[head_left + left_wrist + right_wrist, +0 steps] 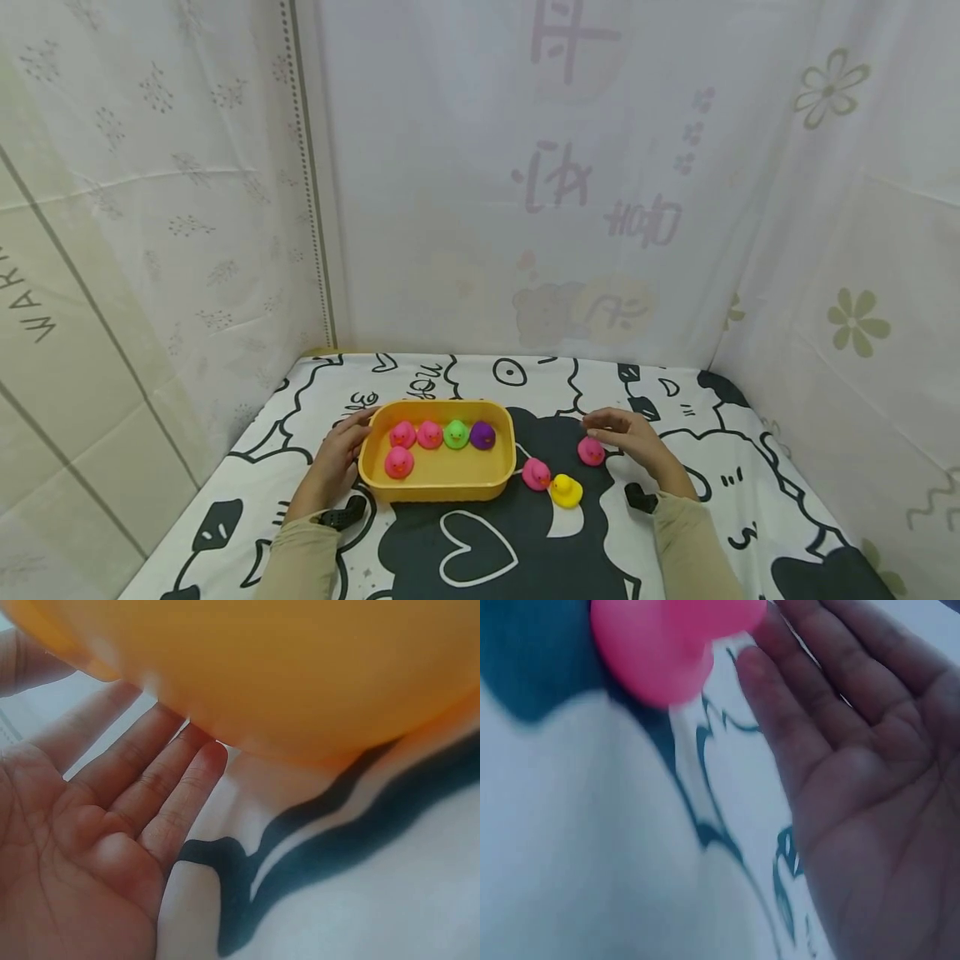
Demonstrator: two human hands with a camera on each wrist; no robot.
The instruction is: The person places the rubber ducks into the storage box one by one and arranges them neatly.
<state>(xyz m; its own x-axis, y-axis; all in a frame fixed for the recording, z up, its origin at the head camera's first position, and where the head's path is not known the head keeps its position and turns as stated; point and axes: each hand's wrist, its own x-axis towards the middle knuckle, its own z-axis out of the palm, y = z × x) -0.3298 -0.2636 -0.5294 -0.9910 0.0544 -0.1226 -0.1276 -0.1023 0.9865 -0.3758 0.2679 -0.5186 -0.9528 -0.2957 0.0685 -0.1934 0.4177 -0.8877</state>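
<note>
A yellow plastic tray (442, 492) holds three pink toy ducks (399, 462), a green duck (456, 434) and a purple duck (482, 435). My left hand (341, 458) rests against the tray's left end; in the left wrist view its extended fingers (161, 757) meet the tray wall (300, 682). To the right of the tray, my right hand (630, 437) is beside and just above a pink duck (591, 451). The right wrist view shows that pink duck (667, 645) at the tips of its nearly straight fingers (780, 712). Another pink duck (536, 474) and a yellow duck (566, 492) sit between tray and right hand.
A black-and-white patterned cloth (480, 550) covers the table. Pale printed curtains (480, 208) hang behind it and along both sides. A dark band (343, 512) circles the left wrist, and another (641, 497) the right.
</note>
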